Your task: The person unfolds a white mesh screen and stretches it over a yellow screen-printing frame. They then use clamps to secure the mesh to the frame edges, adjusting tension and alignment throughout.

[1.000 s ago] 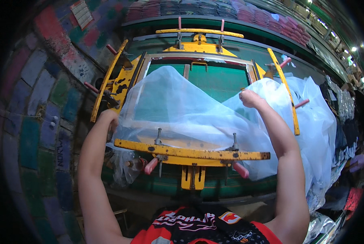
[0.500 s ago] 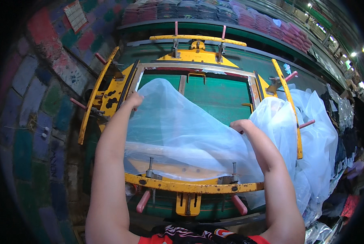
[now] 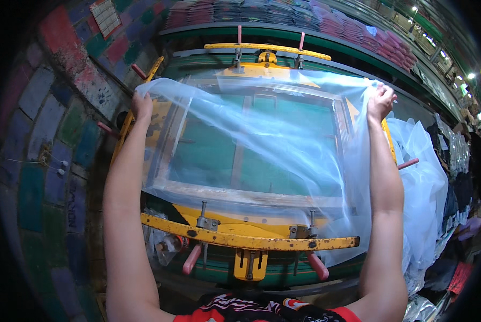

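Here's the green table [image 3: 283, 270], and over its middle spreads the sheer white mesh [image 3: 272, 134], creased diagonally, its loose bulk heaped off to the right! Beneath, showing through, sits the wooden frame [image 3: 240, 194], yellow clamp bars around it, the near bar [image 3: 251, 240] in front of the cloth. And the hands: left hand [image 3: 142, 106] at the far left corner, fingers pinching mesh; right hand [image 3: 381, 102] far right, fingers curled tight on a bunched edge! Pink handles [image 3: 192, 259] hang below, a bottle [image 3: 168, 244] near the left one.
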A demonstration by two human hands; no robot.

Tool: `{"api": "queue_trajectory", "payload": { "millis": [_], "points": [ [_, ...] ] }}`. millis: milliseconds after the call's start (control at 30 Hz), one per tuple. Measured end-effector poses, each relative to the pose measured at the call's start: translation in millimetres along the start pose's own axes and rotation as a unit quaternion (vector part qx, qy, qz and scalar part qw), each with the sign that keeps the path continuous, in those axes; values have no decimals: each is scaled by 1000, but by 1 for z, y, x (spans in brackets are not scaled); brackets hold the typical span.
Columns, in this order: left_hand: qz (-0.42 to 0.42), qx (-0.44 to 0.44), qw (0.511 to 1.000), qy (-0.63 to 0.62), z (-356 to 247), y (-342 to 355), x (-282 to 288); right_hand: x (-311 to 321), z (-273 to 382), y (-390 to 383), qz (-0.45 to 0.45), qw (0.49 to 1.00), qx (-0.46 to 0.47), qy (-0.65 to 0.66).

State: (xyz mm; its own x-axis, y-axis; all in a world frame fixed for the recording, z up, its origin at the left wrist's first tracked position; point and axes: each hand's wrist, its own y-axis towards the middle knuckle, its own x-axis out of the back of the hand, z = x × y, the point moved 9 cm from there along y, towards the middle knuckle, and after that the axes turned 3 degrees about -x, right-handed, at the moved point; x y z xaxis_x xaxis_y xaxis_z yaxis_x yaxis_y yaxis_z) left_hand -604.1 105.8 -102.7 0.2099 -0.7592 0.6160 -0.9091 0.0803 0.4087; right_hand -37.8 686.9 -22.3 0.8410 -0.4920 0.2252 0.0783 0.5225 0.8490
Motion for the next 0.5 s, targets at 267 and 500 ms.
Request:
{"api": "queue_trajectory", "payload": {
  "millis": [267,500],
  "points": [
    [154,-27,977,148,23,-63,-63,-54,28,-83,361,877,105,-300],
    [462,-85,846,251,27,-119,-83,-46,61,-209,676,710,189,-63]
  ]
}}
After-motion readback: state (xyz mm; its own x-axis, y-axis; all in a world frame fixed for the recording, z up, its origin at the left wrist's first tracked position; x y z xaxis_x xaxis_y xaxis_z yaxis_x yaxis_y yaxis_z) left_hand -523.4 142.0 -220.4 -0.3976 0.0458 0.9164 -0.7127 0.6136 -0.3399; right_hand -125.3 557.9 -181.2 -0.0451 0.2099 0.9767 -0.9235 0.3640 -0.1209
